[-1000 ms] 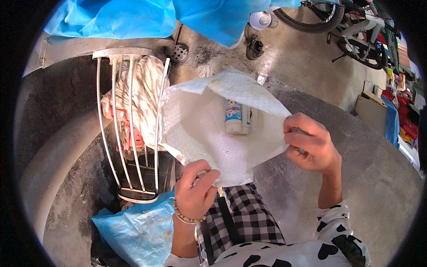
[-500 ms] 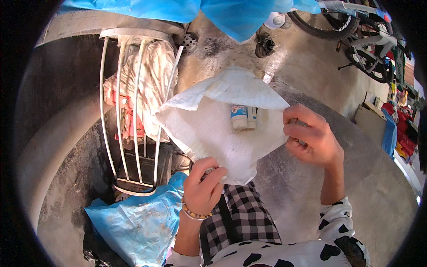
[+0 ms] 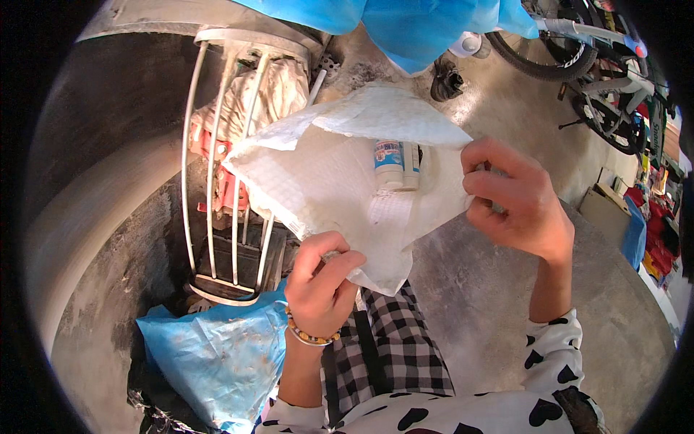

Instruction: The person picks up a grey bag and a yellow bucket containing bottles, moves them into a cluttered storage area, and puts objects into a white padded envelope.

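Note:
A white woven bag [image 3: 325, 181] is stretched open between my hands, its mouth facing up. My left hand [image 3: 322, 282] is closed on the near edge of the bag. Fingers curled, my right hand [image 3: 517, 199] grips its right-hand rim. Inside, against the far wall, lie a blue-and-white tube [image 3: 389, 165] with a white cap and a narrower white tube [image 3: 411, 168] beside it. Part of both is covered by the folded far rim of the bag.
A chair with white metal bars [image 3: 249, 94] stands on its side at left, pale cloth behind it. Blue sheeting [image 3: 224, 354] lies at lower left, and more blue sheet [image 3: 426, 25] hangs at the top. Bicycles [image 3: 607, 87] stand at upper right, near a cardboard box [image 3: 606, 210].
Both hands have risen slightly. The right hand has shifted a little to the right and the left hand a little to the left, so the bag's mouth is spread wider.

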The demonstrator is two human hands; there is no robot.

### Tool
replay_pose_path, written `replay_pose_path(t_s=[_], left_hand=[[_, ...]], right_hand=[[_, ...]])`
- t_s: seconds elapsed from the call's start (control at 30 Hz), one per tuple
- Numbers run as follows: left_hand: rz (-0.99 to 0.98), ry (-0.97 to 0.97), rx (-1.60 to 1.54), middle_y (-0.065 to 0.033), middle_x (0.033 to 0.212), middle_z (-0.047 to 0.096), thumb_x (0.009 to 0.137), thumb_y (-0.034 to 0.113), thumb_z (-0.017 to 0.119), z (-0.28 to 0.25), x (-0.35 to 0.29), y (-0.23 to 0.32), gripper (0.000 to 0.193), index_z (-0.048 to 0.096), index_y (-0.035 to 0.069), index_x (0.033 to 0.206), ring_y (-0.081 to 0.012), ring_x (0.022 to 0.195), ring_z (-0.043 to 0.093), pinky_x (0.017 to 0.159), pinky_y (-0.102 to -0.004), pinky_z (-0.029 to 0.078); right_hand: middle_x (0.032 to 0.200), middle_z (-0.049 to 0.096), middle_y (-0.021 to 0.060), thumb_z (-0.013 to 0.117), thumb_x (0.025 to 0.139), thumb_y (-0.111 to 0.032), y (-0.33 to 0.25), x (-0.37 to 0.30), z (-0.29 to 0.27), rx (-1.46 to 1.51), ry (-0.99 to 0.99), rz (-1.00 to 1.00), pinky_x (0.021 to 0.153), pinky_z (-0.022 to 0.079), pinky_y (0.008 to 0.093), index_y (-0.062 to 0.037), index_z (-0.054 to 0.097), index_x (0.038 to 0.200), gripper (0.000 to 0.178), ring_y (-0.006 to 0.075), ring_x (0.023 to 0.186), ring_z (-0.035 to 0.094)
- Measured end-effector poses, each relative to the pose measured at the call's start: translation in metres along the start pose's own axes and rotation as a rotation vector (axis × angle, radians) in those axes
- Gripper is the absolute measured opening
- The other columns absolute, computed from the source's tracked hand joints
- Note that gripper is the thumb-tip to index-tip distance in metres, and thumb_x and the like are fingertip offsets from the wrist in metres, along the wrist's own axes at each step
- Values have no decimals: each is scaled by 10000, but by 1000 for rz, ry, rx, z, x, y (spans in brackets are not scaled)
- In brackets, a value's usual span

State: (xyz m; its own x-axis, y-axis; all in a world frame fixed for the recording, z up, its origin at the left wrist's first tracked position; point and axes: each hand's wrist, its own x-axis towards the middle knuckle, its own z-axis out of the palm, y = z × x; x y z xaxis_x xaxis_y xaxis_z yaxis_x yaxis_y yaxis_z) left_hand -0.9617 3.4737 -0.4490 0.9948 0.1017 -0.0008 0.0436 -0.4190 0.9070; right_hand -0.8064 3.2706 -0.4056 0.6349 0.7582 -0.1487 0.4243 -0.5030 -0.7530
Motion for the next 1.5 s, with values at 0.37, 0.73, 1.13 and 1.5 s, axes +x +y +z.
replay_pose_path(t_s=[0.37, 0.73, 1.13, 1.5], left_hand=[[2, 136, 42, -80, 783, 507, 529, -83, 570, -40, -20, 72, 214, 613, 23, 710, -184, 655, 500, 556, -252, 399], [73, 260, -16, -74, 812, 507, 580, -83, 585, -77, -73, 139, 190, 616, 27, 733, -154, 621, 493, 526, -239, 396], [153, 341, -76, -77, 834, 492, 548, -117, 577, -98, -147, 169, 277, 623, 6, 791, -167, 620, 511, 532, -251, 420], [1, 561, -18, -77, 829, 507, 580, -117, 533, -137, -214, 179, 296, 625, 26, 822, -176, 607, 533, 528, -259, 436]], right_hand=[[804, 472, 80, 562, 589, 42, -72, 10, -39, -88, 31, -210, 512, 402, 323, -2, 461, 674, 140, 237, 606, 478], [773, 463, 71, 557, 573, 42, -164, 5, -63, -120, 14, -383, 502, 391, 324, -14, 425, 643, 160, 235, 597, 471], [762, 454, 72, 553, 570, 40, -246, 15, -36, -111, -233, -584, 539, 402, 312, -20, 424, 641, 158, 235, 638, 480], [795, 465, 65, 567, 567, 29, -327, 35, 5, -200, -452, -781, 559, 418, 316, -21, 452, 660, 156, 222, 676, 495]])
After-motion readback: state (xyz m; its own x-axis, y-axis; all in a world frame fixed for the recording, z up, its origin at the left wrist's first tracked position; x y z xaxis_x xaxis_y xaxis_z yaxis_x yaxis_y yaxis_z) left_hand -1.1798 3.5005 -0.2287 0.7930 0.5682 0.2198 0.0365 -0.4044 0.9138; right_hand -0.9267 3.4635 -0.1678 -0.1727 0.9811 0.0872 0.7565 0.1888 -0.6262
